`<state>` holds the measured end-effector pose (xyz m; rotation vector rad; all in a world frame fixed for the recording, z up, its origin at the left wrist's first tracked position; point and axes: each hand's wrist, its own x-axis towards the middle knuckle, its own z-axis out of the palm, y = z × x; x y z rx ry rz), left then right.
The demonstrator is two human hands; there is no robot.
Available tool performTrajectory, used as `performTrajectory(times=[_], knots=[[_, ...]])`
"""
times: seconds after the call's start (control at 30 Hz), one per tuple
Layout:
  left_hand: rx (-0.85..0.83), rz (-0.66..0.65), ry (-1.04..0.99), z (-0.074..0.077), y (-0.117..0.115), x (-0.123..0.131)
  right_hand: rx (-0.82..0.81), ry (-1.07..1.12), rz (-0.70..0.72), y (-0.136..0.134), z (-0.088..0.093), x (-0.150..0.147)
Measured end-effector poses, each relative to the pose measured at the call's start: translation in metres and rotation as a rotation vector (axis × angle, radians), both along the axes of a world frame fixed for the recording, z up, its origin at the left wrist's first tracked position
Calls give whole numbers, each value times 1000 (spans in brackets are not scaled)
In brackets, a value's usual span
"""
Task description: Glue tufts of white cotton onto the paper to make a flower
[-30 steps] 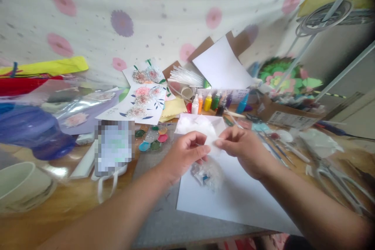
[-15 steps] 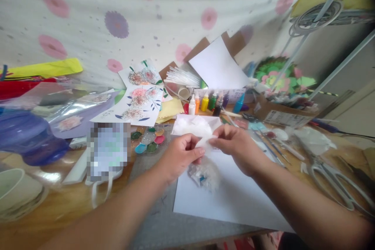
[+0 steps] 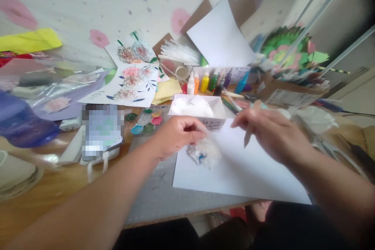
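Note:
My left hand [image 3: 180,134] is closed in a pinch, apparently on a thin white wisp [image 3: 207,136], blurred against the paper. It hovers over the near side of a clump of crumpled, whitish translucent bits [image 3: 209,154] with a blue spot. That clump lies on a large white sheet of paper [image 3: 243,179]. My right hand [image 3: 271,131] is off to the right above the sheet, its fingers apart and smeared by motion, with nothing visible in them. Just behind my left hand stands a small white box [image 3: 218,107] heaped with white fluffy material [image 3: 191,106].
A grey cutting mat [image 3: 155,187] lies under the sheet. Behind the box stand several paint bottles [image 3: 204,83]. At the left are paint dabs [image 3: 149,127], a phone [image 3: 102,133] and a white cup [image 3: 14,175]; at the right, scissors [image 3: 336,150] and a cardboard box [image 3: 290,93].
My hands, earlier together on a white strip, have parted. The right hand has moved away to the right; the left has lowered toward the whitish clump. The view has tilted down.

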<state>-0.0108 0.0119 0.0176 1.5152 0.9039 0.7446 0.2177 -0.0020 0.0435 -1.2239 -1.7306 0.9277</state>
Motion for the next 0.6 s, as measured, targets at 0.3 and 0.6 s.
performTrajectory(times=[0.3, 0.6], knots=[[-163, -627, 317, 4, 7, -13, -20, -68, 205, -22, -25, -27], [-8, -553, 430, 1, 9, -9, 85, -235, 198, -13, -35, -32]])
